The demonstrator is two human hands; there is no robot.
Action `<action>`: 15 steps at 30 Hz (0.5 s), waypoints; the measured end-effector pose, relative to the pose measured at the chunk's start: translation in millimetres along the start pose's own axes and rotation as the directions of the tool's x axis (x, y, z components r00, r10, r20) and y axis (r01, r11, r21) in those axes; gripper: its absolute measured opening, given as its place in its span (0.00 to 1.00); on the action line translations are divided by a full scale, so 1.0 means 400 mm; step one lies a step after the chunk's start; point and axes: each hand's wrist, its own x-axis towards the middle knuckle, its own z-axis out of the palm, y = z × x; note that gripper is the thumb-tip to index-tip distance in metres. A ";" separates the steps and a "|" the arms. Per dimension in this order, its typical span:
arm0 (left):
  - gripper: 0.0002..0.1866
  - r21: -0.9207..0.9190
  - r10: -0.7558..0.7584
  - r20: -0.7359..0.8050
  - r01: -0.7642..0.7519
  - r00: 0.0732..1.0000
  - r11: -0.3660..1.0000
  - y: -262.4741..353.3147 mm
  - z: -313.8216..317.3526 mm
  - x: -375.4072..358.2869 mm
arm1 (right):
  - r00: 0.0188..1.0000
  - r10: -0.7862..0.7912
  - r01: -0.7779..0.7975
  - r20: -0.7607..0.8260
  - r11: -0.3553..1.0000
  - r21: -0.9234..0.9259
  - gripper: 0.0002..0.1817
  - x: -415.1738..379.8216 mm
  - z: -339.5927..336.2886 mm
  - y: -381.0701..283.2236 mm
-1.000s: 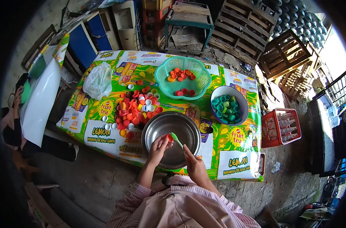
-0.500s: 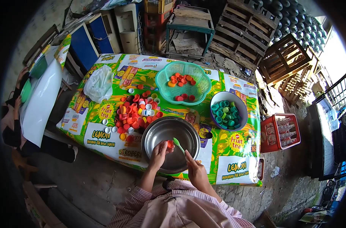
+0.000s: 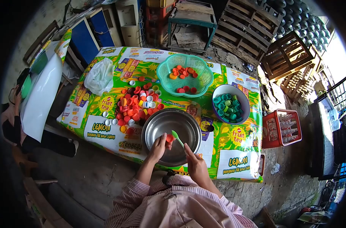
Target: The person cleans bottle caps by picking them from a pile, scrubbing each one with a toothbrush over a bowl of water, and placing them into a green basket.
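My left hand is closed on an orange-red bottle cap, held by the fingertips with its hollow side showing. In my right hand is a slim light-green tool with a wider, rounded head, which points up and left beside the cap. Both hands are over a steel bowl at the table's front edge. Behind and left of the bowl lies a loose heap of bottle caps, mostly red and orange with some white and yellow.
A mint-green basket holds several orange and red caps. Right of it, a white-and-purple bowl is filled with green caps. A crumpled white plastic bag lies at left on the printed tablecloth. Another person sits at far left.
The view has tilted down a little, so the table and my hands appear higher. The cap's hollow side shows more fully. Both hands keep their hold.
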 end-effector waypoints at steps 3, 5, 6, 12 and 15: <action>0.26 -0.164 -0.022 0.033 0.027 0.999 0.986 0.024 0.016 -0.007 | 0.996 -0.086 0.086 0.008 0.996 -0.014 0.28 -0.004 0.000 -0.016; 0.26 -0.211 -0.007 0.062 0.020 0.998 0.977 0.008 0.012 -0.001 | 0.998 -0.037 0.037 0.053 0.999 -0.014 0.27 -0.010 0.010 -0.013; 0.26 -0.260 0.016 0.089 0.007 0.996 0.965 0.007 0.015 0.000 | 1.000 -0.013 0.013 0.022 1.000 0.003 0.27 -0.007 0.009 -0.013; 0.23 -0.287 0.039 0.042 -0.025 0.998 0.957 0.015 0.021 -0.003 | 0.998 -0.056 0.056 -0.005 0.991 0.125 0.27 -0.016 -0.005 -0.039; 0.21 -0.129 0.094 -0.060 -0.101 0.994 0.987 0.022 0.025 -0.007 | 0.997 0.054 -0.059 0.051 0.993 0.100 0.27 -0.017 -0.003 -0.028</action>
